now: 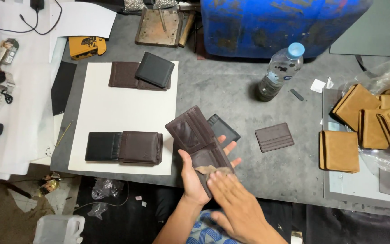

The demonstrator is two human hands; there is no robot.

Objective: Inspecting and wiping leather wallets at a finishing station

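My left hand [194, 180] holds an open dark brown wallet [190, 133] from underneath, with its inside facing up, just over the grey table's front edge. My right hand [236, 204] lies flat over the wallet's lower half and presses a small tan cloth [209, 170] against it. A dark grey card holder [224, 129] shows behind the wallet, near my left fingertips; whether it rests on the table or in my hand is unclear.
A white board [123, 113] carries brown and black wallets [125, 147] and two more [143, 72] at its far end. A water bottle [278, 72], a brown card insert [274, 137], tan wallets [366, 122] and a blue drum [271, 22] lie around.
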